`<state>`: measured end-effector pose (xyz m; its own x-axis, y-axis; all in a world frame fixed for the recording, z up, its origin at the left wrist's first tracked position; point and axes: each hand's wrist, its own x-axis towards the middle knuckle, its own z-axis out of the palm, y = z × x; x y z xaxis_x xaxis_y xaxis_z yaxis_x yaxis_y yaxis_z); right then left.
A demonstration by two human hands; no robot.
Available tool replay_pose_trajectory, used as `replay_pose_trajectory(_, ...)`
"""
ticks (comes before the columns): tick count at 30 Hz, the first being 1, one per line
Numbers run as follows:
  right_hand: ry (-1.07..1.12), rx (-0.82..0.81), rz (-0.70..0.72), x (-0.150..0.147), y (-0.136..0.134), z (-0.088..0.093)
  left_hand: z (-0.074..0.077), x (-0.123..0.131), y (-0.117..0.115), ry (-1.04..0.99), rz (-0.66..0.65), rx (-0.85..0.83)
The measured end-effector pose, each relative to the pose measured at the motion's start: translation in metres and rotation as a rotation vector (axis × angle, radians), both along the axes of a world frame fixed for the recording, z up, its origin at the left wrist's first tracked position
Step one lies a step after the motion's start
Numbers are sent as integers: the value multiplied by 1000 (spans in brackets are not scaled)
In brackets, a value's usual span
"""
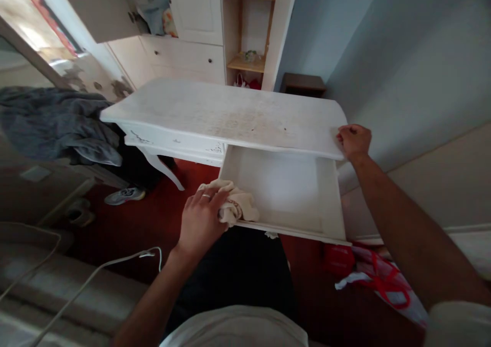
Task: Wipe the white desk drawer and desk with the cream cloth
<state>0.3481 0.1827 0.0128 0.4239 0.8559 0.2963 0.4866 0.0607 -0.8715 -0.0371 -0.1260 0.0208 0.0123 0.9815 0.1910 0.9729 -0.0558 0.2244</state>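
Observation:
A cream cloth point(245, 206) with dark lettering is bunched in my left hand point(201, 219), whose fingers are closed around it. The cloth lies over the front left corner of an open white drawer point(330, 219), which is pulled out toward me. That drawer belongs to a white table point(184, 101) with a worn, stained top. At the right end of the tabletop, my right hand point(355, 138) rests with its fingers curled in, and nothing shows in them. A ring is on a finger of my left hand.
Grey clothing point(57, 122) is heaped at the left. A sneaker point(125, 195) lies on the red floor. A white cable point(103, 265) runs at lower left. A red and white bag point(387, 280) sits at lower right. Behind the table stands a white wardrobe point(187, 55) with open doors.

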Motion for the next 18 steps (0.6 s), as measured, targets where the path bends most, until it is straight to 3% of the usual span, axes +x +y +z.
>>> replay_pose_trajectory(4,-54,2,18,5,7,-5,-10,11,-32,53,-64,57)
replay_pose_trajectory(8,-120,72,36,14,21,-17,-33,42,-38,38,-318,158)
replay_pose_trajectory(13,-124,130,96,24,37,-30,-59,109,-26,-6,-538,384)
replay_pose_trajectory(18,-85,109,108,27,44,-34,-64,173,5,70,-791,410)
